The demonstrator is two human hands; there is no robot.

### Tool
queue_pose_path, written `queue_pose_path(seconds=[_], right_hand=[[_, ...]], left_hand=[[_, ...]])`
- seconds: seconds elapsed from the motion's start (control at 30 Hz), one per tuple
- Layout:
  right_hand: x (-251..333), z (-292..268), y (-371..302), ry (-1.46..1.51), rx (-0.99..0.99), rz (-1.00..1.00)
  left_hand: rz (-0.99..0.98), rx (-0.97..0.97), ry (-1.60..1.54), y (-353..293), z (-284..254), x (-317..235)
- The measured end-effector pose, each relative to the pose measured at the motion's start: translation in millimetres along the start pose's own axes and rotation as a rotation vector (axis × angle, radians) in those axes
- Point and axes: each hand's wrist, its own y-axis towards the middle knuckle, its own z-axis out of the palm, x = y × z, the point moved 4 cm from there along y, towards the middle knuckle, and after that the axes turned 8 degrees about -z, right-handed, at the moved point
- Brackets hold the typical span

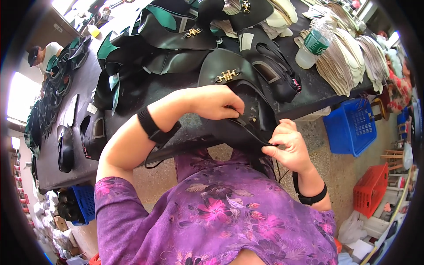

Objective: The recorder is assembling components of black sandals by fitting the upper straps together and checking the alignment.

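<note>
Both hands' fingers (270, 148) pinch black strap (251, 131) stretched between them.

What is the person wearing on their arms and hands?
Both hands are bare, with no gloves. The left hand has a wide black band around the forearm, with a thin black cord hanging below it. The right hand has a narrower black wristband. The short sleeves of a purple blouse with a pink flower pattern cover the upper arms.
</note>
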Motion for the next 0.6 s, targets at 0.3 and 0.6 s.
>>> queue_pose_path(seconds=[0.3,0.6], right_hand=[[0.8,-6.0,-8.6,0.003,-0.031,0.129],[12.6,-16.7,-0.6,-0.139,0.116,0.009]], left_hand=[[-0.121,0.057,-0.129,-15.3,8.6,-6.0],[0.184,-0.221,0.130,-15.5,15.2,-40.7]])
